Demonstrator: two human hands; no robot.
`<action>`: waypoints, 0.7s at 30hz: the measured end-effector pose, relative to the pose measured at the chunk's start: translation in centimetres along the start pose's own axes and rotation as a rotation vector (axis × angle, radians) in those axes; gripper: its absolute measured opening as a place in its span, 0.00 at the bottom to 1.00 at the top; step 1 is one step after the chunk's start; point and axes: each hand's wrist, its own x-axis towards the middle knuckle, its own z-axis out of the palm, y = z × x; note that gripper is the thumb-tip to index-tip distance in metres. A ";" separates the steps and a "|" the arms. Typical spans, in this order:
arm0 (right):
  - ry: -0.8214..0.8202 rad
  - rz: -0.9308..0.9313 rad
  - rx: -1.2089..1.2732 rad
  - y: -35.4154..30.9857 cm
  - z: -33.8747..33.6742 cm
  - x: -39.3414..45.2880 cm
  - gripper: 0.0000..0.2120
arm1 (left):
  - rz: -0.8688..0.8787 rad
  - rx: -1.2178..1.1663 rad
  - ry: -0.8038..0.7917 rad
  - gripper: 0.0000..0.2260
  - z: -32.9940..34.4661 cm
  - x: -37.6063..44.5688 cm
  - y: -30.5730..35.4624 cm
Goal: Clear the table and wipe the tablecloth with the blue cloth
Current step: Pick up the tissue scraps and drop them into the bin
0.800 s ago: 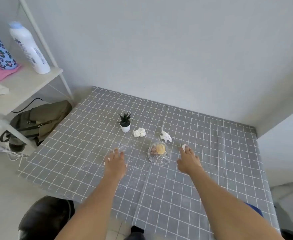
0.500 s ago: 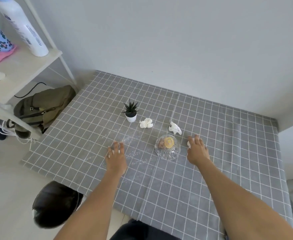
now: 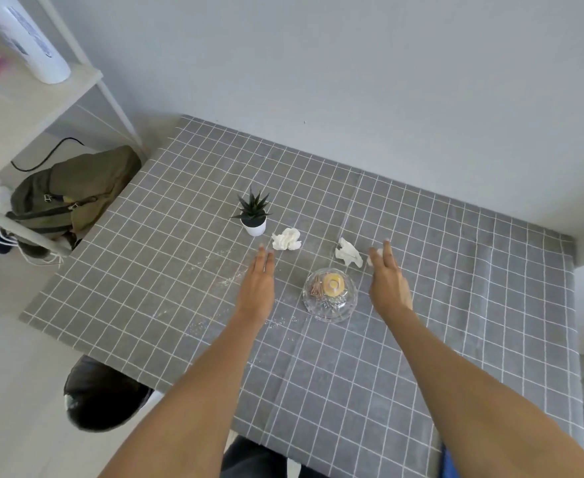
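Note:
A grey checked tablecloth (image 3: 456, 305) covers the table. On it stand a small potted plant (image 3: 253, 215) and a glass bowl (image 3: 330, 294) holding a tape roll and small bits. Two crumpled tissues lie beyond the bowl, one (image 3: 286, 239) by the plant, one (image 3: 348, 251) further right. A third small white wad (image 3: 373, 257) shows partly behind my right hand's fingers. My left hand (image 3: 259, 284) reaches flat, fingers extended, just short of the left tissue. My right hand (image 3: 387, 281) is open right of the bowl. White crumbs (image 3: 228, 274) are scattered on the cloth. A sliver of blue (image 3: 447, 460) shows at the bottom edge.
A white shelf (image 3: 42, 94) stands left of the table with a white bottle (image 3: 31, 39) on it. An olive bag (image 3: 73, 191) sits under the shelf. A black round stool (image 3: 104, 395) is at the table's near left corner. The wall bounds the far side.
Both hands have moved forward over the table, the left toward the tissue by the plant, the right past the bowl to the small white wad. The camera has tilted down.

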 end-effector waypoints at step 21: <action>-0.210 -0.477 -0.181 -1.6 0.5 5.7 0.25 | 0.162 0.094 -0.089 0.27 1.2 8.9 2.4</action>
